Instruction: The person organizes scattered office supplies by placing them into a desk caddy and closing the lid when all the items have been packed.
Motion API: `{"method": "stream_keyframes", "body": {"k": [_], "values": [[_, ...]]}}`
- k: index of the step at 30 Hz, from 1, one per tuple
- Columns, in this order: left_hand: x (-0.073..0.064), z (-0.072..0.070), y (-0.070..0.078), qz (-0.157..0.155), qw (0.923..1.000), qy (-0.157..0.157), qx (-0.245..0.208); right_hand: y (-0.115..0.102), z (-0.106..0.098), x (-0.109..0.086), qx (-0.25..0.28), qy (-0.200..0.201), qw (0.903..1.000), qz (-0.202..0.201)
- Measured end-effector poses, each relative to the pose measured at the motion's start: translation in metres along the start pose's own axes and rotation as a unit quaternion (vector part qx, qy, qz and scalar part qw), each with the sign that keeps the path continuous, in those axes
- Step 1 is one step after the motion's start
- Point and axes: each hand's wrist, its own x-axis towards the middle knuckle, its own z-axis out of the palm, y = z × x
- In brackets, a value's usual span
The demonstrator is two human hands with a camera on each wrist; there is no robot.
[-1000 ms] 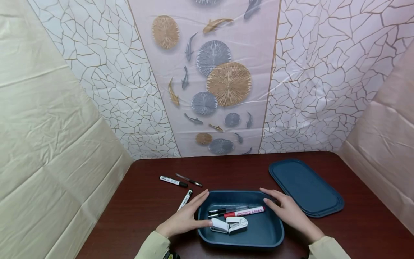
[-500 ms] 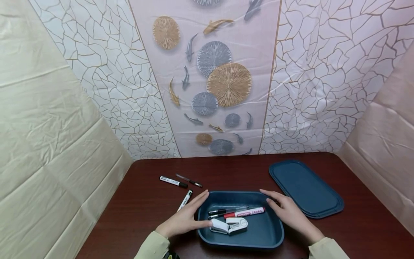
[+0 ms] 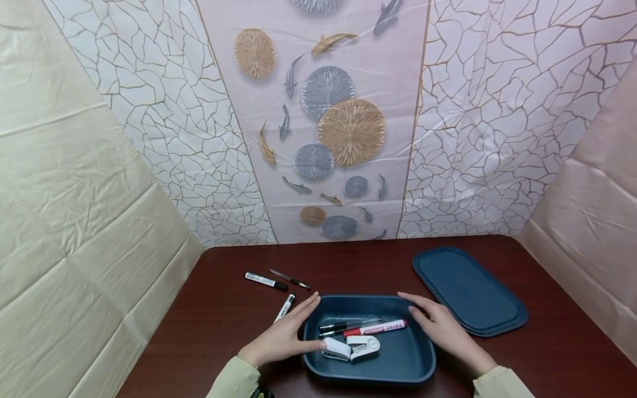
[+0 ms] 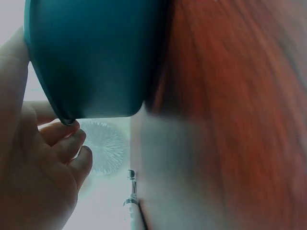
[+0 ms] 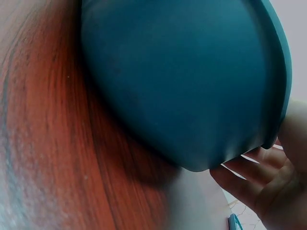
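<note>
A dark blue rectangular box (image 3: 393, 370) stands without a lid near the front of the table. My left hand (image 3: 283, 337) rests at its left rim, thumb over the edge and fingers extended along the far left corner. At the right rim lies my right hand (image 3: 443, 326), its fingers also fairly straight. Both wrist views show the fingers touching the box's outer wall (image 4: 96, 57). Inside are a pink-and-white marker with a red cap (image 3: 378, 328), black pens (image 3: 340, 326) and two small white items resembling mini staplers (image 3: 365, 345), close together.
Left of the box lie a black-capped white marker (image 3: 265, 281), a clear pen with black cap (image 3: 290, 279) and another white marker (image 3: 285, 307), partly behind the left hand. A dark blue lid (image 3: 468, 290) lies flat on the dark red table (image 3: 358, 262) at the right.
</note>
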Motion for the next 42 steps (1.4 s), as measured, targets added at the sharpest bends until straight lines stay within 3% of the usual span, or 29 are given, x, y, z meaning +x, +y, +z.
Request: {"method": "stream_keyframes", "body": {"k": [10,25,30,35,42], "values": [[0.002,-0.008,0.006,0.017,0.9995,0.002,0.025,-0.001,0.000,0.000,0.001,0.002,1.0000,0.000],[0.017,-0.024,0.025,0.058,0.9948,0.044,0.071,0.000,0.000,0.000,0.005,0.000,1.0000,-0.001],[0.021,-0.028,0.027,0.059,0.9928,0.058,0.087,0.001,0.000,0.000,0.004,0.001,1.0000,0.002],[0.018,-0.035,0.021,0.044,0.9900,0.101,0.088,0.001,0.000,0.000,0.011,-0.003,0.9999,0.007],[0.010,-0.055,0.007,0.017,0.9796,0.174,0.099,0.000,0.000,0.000,0.014,-0.005,0.9998,0.012]]}}
